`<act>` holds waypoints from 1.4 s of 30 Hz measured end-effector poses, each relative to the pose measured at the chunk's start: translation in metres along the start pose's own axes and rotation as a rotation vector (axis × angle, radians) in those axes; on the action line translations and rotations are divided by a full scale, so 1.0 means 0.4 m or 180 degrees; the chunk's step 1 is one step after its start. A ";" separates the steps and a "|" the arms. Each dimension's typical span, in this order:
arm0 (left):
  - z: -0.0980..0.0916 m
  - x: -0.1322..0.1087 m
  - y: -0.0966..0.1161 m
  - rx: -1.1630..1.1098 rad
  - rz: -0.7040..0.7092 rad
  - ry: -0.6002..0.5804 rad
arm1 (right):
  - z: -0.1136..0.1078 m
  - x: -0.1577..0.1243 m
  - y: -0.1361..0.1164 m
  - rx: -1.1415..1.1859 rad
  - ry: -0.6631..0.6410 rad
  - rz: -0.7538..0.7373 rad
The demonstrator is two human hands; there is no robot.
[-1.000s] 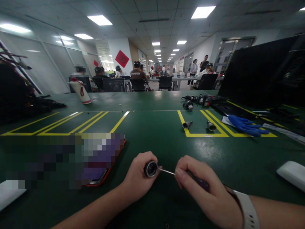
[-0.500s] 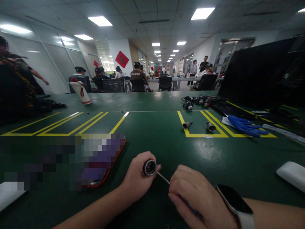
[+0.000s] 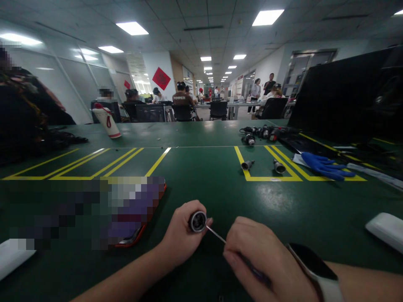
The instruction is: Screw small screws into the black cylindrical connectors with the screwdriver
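My left hand (image 3: 182, 237) is closed around a dark round connector (image 3: 198, 222) with a silvery rim, its hollow end facing me. Inside the rim the details are too dark to make out. Wrapped in my right hand (image 3: 256, 251) is a screwdriver (image 3: 216, 235); its thin shaft points up and left, and the dark bluish handle mostly hides under the palm. The shaft's far end meets the connector's right side, near my left fingertips. Whether it sits in a screw cannot be seen.
Two loose metal connector shells (image 3: 247, 165) (image 3: 278, 166) lie by the yellow tape. Behind them are several cabled connectors (image 3: 249, 139). A blue glove (image 3: 324, 165), a monitor (image 3: 343, 96) and a white object (image 3: 385, 230) are on the right; a paper cup (image 3: 108, 121) stands back left.
My right hand and its watch have turned and shifted slightly to the right. My left hand and the connector stay in place. A person at the far left has moved an arm.
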State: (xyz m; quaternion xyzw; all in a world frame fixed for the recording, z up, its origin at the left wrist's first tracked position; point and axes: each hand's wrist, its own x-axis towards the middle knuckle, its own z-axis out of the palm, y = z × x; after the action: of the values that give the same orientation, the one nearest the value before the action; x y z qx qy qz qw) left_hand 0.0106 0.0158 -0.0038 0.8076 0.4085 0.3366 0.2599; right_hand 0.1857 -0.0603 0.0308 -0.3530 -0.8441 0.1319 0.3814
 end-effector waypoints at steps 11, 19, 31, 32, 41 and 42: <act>-0.007 0.002 0.006 0.0325 0.0132 -0.0176 | 0.002 0.030 0.054 0.2765 0.0381 0.2136; -0.006 0.000 0.011 0.0498 0.0390 -0.0241 | -0.015 0.023 0.047 0.2398 0.0240 0.1862; -0.007 0.000 0.008 0.0262 0.0054 -0.0328 | -0.005 0.022 0.055 0.2665 0.0529 0.2040; -0.007 -0.001 0.009 0.0277 0.0059 -0.0350 | -0.009 0.019 0.052 0.2437 0.0496 0.1917; -0.004 0.001 0.015 0.0548 0.0337 -0.0506 | -0.020 0.006 0.000 0.0238 0.0011 0.0531; -0.004 0.001 0.015 0.0573 0.0368 -0.0520 | -0.021 0.007 -0.002 0.0176 -0.0022 0.0543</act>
State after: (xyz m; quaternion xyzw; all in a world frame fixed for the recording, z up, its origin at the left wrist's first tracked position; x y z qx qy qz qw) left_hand 0.0126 0.0133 0.0014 0.8746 0.3673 0.2460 0.1990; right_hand 0.1901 -0.0595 0.0385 -0.4124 -0.8083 0.1884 0.3755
